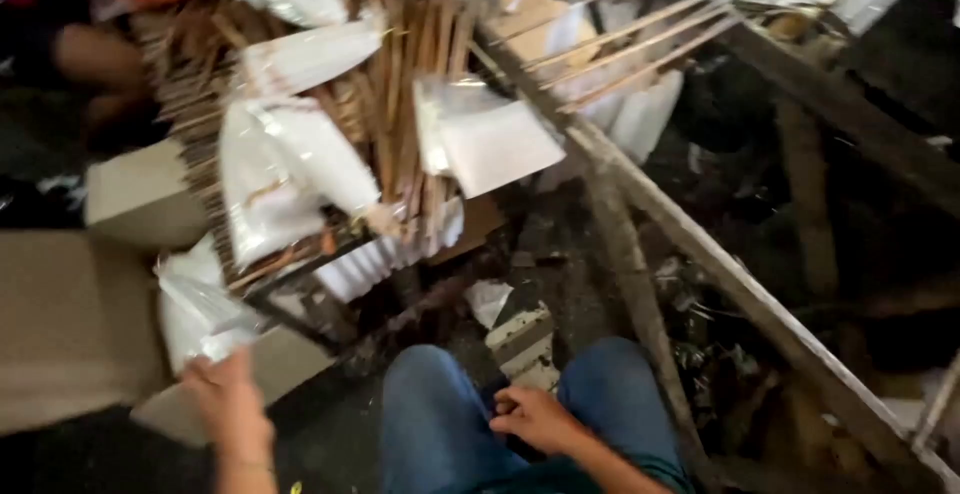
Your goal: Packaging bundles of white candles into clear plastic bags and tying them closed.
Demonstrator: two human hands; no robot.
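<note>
Clear plastic packets (pixel 300 149) of white contents are seen heaped over a slatted wooden rack (pixel 400 84), which is taken as the landmark. At the lower left corner of the rack, one packet (pixel 200 309) is pinched at its lower edge by the raised left hand (pixel 225 394), the fingers closed on the plastic. Below the rack, the right hand (pixel 535 416) is rested between the knees of the blue jeans (pixel 435 419), its fingers loosely curled and nothing held in them. Left of the rack, pale cardboard boxes (pixel 75 314) are stacked close against it, so that side is shut in. Right of the rack, a long wooden beam (pixel 700 254) is run diagonally down toward the lower right corner, and thin bamboo sticks (pixel 640 44) are laid across its upper end. Beyond the beam, dark floor littered with scraps is seen, blurred and hard to read. Directly under the rack, a dark metal frame (pixel 300 309) is visible, with a white scrap of paper (pixel 490 299) lying just beside it. Open room is left only in the narrow dark strip between the rack's lower edge and the knees. Above the rack at the upper left, part of another person (pixel 95 54) is seen, too blurred to be told further.
</note>
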